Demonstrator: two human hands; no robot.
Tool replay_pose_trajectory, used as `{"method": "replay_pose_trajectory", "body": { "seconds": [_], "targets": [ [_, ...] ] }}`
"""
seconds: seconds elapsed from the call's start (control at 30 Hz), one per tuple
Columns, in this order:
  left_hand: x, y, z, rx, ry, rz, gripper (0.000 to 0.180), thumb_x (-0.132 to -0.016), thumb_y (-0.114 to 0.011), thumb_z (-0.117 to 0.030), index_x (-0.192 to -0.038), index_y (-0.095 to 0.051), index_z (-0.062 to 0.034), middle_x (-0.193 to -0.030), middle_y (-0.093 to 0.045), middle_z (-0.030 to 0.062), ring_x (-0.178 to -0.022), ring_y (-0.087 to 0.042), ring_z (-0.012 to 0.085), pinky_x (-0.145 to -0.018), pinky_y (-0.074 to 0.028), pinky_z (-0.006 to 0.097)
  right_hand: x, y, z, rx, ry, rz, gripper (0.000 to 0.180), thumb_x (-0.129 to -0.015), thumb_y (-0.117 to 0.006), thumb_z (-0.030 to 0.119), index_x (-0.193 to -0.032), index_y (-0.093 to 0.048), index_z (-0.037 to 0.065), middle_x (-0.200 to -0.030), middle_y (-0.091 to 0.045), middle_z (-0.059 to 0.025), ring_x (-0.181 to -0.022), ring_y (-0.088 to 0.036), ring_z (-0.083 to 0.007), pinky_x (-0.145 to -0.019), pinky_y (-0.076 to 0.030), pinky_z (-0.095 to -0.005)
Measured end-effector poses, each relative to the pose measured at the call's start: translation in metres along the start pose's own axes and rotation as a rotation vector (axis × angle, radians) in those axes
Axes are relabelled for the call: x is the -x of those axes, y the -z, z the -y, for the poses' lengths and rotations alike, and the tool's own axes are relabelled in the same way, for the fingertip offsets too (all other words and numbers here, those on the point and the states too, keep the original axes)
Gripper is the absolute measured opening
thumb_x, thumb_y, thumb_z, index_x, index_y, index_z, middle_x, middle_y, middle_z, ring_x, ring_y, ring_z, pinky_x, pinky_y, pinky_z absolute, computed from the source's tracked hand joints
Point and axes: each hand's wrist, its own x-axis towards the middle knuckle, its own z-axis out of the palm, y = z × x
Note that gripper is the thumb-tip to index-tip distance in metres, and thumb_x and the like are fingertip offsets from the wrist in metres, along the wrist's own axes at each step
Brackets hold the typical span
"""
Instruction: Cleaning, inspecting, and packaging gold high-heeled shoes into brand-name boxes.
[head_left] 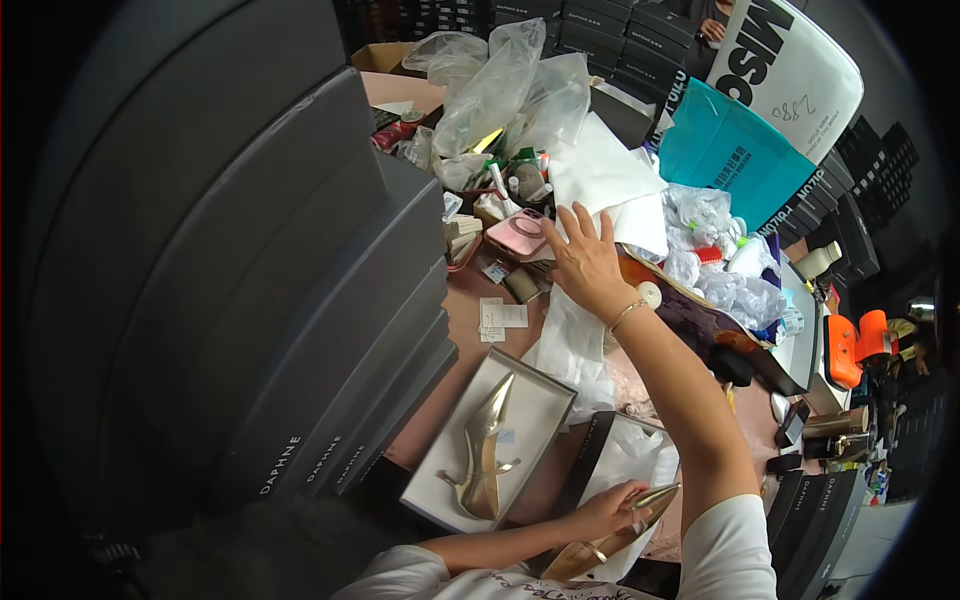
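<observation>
My left hand (608, 508) is closed round a gold pointed-toe shoe (655, 497), held low over a box lined with white paper (630, 445). A shoe of the same gold colour, with a heel and an ankle strap, lies on its side in an open grey shoebox (425, 490); this gold shoe (484, 450) has a small pale tag by it. My right hand (590, 262), a bracelet at its wrist, stretches far forward with fingers spread. Its fingertips are at the near edge of a pile of white paper sheets (605, 175), beside a pink phone (518, 233).
Tall stacks of dark shoeboxes (300, 260) wall off the left. Clear plastic bags (490, 95) lie at the back. On the right stand a carton of crumpled plastic (735, 290), a teal bag (735, 155) and an orange tool (855, 348). Another person's hand (712, 30) shows at the top.
</observation>
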Motion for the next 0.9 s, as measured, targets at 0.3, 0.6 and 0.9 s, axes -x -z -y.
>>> {"method": "replay_pose_trajectory", "body": {
  "seconds": [0.3, 0.6, 0.9],
  "targets": [
    [0.004, 0.004, -0.005, 0.058, -0.040, 0.031, 0.053, -0.095, -0.060, -0.032, -0.131, -0.040, 0.0010, -0.121, -0.053, 0.0130, -0.113, -0.053, 0.0164, -0.096, -0.045, 0.030, -0.033, -0.026, -0.059, -0.098, 0.134, 0.182, 0.010, -0.080, -0.058, 0.010, -0.084, -0.068, 0.008, -0.091, -0.063, -0.0111, -0.084, -0.064, -0.0285, -0.067, -0.055, -0.0390],
    [0.003, 0.002, -0.005, 0.118, -0.025, 0.034, 0.052, -0.094, -0.061, -0.029, -0.132, -0.041, 0.0010, -0.120, -0.053, 0.0126, -0.113, -0.053, 0.0153, -0.095, -0.045, 0.029, -0.074, -0.012, -0.103, -0.271, -0.094, -0.039, 0.019, -0.087, -0.058, 0.020, -0.083, -0.066, 0.003, -0.088, -0.063, -0.0167, -0.083, -0.063, -0.0358, -0.075, -0.050, -0.0427],
    [0.004, 0.004, -0.008, 0.102, 0.006, 0.036, 0.053, -0.094, -0.061, -0.033, -0.131, -0.042, 0.0002, -0.122, -0.053, 0.0127, -0.115, -0.052, 0.0166, -0.098, -0.042, 0.030, -0.058, -0.019, -0.086, -0.240, -0.123, 0.067, 0.015, -0.084, -0.062, 0.020, -0.089, -0.068, 0.008, -0.094, -0.065, -0.0134, -0.088, -0.065, -0.0313, -0.076, -0.052, -0.0407]
  ]
}}
